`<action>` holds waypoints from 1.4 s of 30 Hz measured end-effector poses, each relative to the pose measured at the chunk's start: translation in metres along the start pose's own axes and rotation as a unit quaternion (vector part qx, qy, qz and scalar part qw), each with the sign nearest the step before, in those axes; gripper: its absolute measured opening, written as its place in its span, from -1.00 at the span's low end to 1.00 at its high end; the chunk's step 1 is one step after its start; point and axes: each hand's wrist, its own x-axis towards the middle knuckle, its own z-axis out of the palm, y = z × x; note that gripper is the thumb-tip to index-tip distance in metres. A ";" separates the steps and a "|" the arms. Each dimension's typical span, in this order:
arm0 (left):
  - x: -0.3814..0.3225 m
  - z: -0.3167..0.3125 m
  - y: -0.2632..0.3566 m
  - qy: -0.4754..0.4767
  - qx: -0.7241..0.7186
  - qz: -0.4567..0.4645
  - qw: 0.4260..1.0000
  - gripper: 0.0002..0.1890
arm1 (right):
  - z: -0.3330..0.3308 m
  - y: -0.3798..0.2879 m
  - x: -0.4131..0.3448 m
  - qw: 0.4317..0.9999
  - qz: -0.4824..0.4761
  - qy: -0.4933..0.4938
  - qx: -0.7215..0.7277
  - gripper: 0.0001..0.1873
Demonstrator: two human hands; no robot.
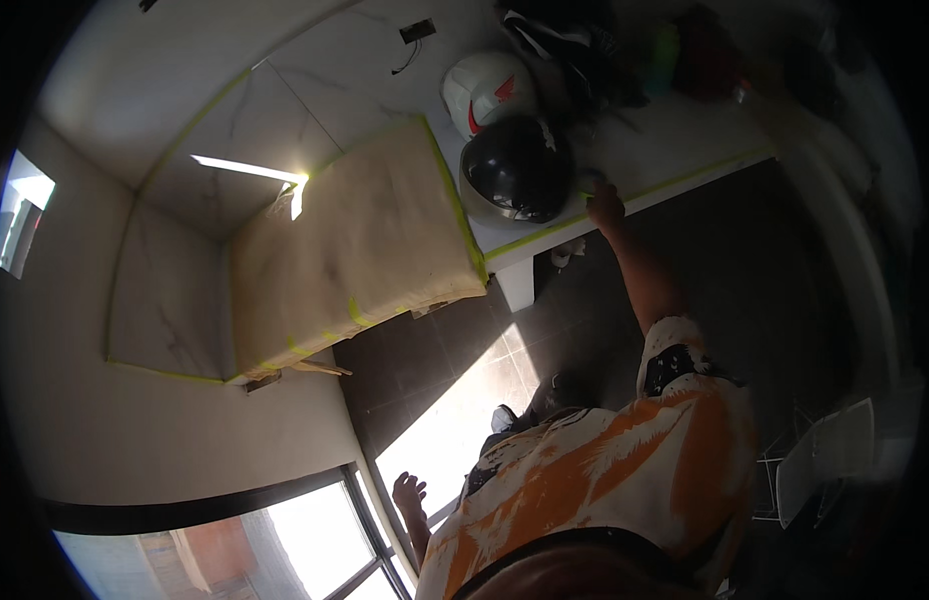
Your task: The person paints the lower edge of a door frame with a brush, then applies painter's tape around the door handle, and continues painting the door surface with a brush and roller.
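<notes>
My right hand [605,208] reaches out over the front edge of a pale countertop [644,161]. Its fingers are curled at what looks like a roll of green tape [587,184]; shade blurs the details. Just left of that hand sits a motorcycle helmet with a dark glossy visor [518,169]. Behind it stands a white helmet with red markings [485,88]. Low beside my body hangs my left hand [410,491], fingers apart and holding nothing, near the glazed door.
Brown masking paper [352,225], edged with green tape, covers the counter's left section. Dark bags or clothing [577,45] lie farther back. Wires hang from a wall box [416,31]. A white chair [824,461] stands at right. Sunlight crosses the dark tiled floor [419,360].
</notes>
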 end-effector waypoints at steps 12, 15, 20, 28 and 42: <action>-0.158 0.144 0.071 -0.049 -0.088 0.050 0.994 -0.52 | -0.093 0.005 -0.060 0.576 0.000 -0.268 0.772 -0.80; -0.188 0.184 0.185 -0.173 -0.090 0.226 0.954 -0.42 | -0.133 -0.059 -0.120 0.325 -0.049 -0.423 0.844 -0.68; -0.250 0.181 0.282 -0.178 -0.097 0.503 0.840 -0.38 | -0.160 -0.157 -0.234 0.162 -0.052 -0.610 0.774 -0.50; -0.274 0.097 0.238 0.018 -0.201 0.521 0.829 -0.58 | -0.191 -0.204 -0.297 0.370 -0.224 -0.627 0.648 -0.60; -0.310 0.046 0.203 0.326 -0.079 0.590 0.735 -0.67 | -0.264 -0.244 -0.370 0.614 -0.515 -0.413 0.433 -0.75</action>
